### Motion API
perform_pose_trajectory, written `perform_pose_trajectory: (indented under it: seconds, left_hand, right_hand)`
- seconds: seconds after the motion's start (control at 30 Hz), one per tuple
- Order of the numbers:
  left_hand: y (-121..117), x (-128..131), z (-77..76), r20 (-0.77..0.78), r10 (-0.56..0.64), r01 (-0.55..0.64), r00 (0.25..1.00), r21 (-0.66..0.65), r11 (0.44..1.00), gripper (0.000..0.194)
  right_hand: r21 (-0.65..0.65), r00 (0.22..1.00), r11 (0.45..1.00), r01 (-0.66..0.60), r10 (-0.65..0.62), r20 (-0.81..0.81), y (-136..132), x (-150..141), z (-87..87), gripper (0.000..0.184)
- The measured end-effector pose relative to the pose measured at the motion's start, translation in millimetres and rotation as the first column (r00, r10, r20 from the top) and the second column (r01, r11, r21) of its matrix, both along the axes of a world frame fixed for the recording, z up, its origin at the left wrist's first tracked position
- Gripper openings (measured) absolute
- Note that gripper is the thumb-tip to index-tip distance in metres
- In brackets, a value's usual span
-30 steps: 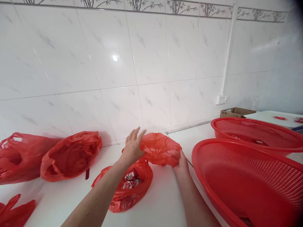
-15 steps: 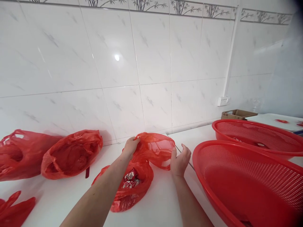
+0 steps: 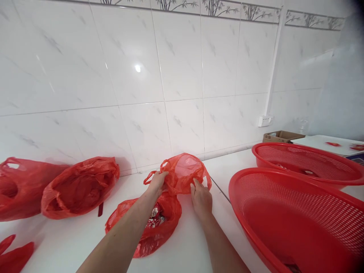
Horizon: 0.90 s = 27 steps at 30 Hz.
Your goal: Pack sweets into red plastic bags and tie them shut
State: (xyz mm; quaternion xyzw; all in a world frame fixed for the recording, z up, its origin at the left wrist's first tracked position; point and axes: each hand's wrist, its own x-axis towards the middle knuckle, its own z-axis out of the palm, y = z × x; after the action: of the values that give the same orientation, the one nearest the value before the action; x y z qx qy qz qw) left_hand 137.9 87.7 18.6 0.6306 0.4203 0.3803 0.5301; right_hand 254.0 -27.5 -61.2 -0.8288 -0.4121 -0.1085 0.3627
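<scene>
My left hand (image 3: pixel 156 184) grips the handle edge of a thin red plastic bag (image 3: pixel 182 173), and my right hand (image 3: pixel 201 199) pinches its near rim. The bag's mouth is lifted and spread a little between them. Below my wrists lies a bulging red bag (image 3: pixel 167 223) holding printed packets (image 3: pixel 154 218), partly hidden by my left forearm. I cannot tell whether the raised part and this bulge are one bag. Two more red bags (image 3: pixel 79 187) (image 3: pixel 25 185) lie at the left, and another (image 3: pixel 14 254) sits at the near left corner.
Everything stands on a white counter (image 3: pixel 187 246) against white tiles. Two large red perforated baskets (image 3: pixel 232 197) (image 3: pixel 256 151) sit to the right. Behind them are a cardboard box (image 3: pixel 280 136) and a white board (image 3: pixel 318 142) with red scraps.
My right hand has closed from open onto the bag's rim. My left hand keeps hold, and the bag's mouth now stands higher and more open.
</scene>
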Motion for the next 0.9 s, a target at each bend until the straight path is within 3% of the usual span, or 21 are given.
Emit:
perform_pose_trajectory:
  seconds: [0.07,0.1,0.13,0.17,0.23,0.27,0.37,0.5,0.57,0.63,0.7,0.77,0.83,0.9]
  left_hand:
    - [-7,-2,9.7,-0.034,0.057,-0.049,0.998,0.186,0.981,0.044]
    - [-11,-2,14.7,-0.107,0.058,-0.016,0.993,0.354,0.935,0.047]
    - [-15,0,19.2,-0.208,0.047,0.070,0.977,0.524,0.849,0.047]
    - [-19,2,22.9,-0.333,0.035,0.205,0.942,0.655,0.728,0.044]
    - [-23,10,26.8,-0.582,0.038,0.494,0.813,0.721,0.486,0.035]
    - [-22,14,26.8,-0.666,0.042,0.590,0.745,0.687,0.424,0.031]
    - [-8,21,20.8,-0.789,0.081,0.707,0.609,0.586,0.396,0.028]
    - [14,19,7.3,-0.840,0.165,0.736,0.517,0.535,0.415,0.051]
    - [17,18,0.3,-0.847,0.161,0.741,0.506,0.523,0.422,0.055]
    - [15,18,-6.3,-0.849,0.129,0.747,0.512,0.515,0.421,0.056]
    - [9,19,-12.1,-0.850,0.073,0.758,0.522,0.502,0.417,0.055]
    - [3,20,-16.4,-0.852,0.000,0.774,0.524,0.476,0.417,0.048]
    - [0,19,-18.9,-0.852,-0.077,0.789,0.518,0.441,0.427,0.040]
    - [0,16,-19.2,-0.845,-0.146,0.796,0.515,0.408,0.447,0.038]
  right_hand:
    - [-0.035,1.000,0.999,0.003,-0.004,-0.013,-1,0,0.5,0.042]
    - [-0.052,1.000,0.999,-0.001,0.000,-0.015,0,-1,1.1,0.040]
    - [-0.072,1.000,0.997,-0.006,0.005,-0.016,0,-2,1.8,0.038]
    - [-0.093,1.000,0.996,-0.011,0.009,-0.016,1,-4,2.4,0.036]
    - [-0.143,1.000,0.990,-0.011,0.008,-0.019,0,-6,2.9,0.032]
    - [-0.171,1.000,0.985,-0.006,0.002,-0.022,-3,-6,2.5,0.031]
    - [-0.245,1.000,0.969,0.011,-0.018,-0.024,-19,-2,-0.7,0.023]
    - [-0.300,0.997,0.951,0.073,-0.072,0.014,-49,3,-4.0,0.031]
    - [-0.291,0.991,0.948,0.127,-0.107,0.085,-58,-3,-2.1,0.031]
    - [-0.183,0.968,0.971,0.154,-0.111,0.227,-59,-14,2.0,0.028]
    - [0.007,0.913,0.996,0.086,-0.082,0.399,-52,-27,6.3,0.027]
    - [0.136,0.860,0.989,-0.060,-0.018,0.510,-40,-34,8.2,0.030]
    - [0.146,0.855,0.982,-0.116,0.024,0.518,-28,-30,6.3,0.032]
    - [0.066,0.912,0.998,-0.013,-0.015,0.409,-21,-16,0.6,0.029]
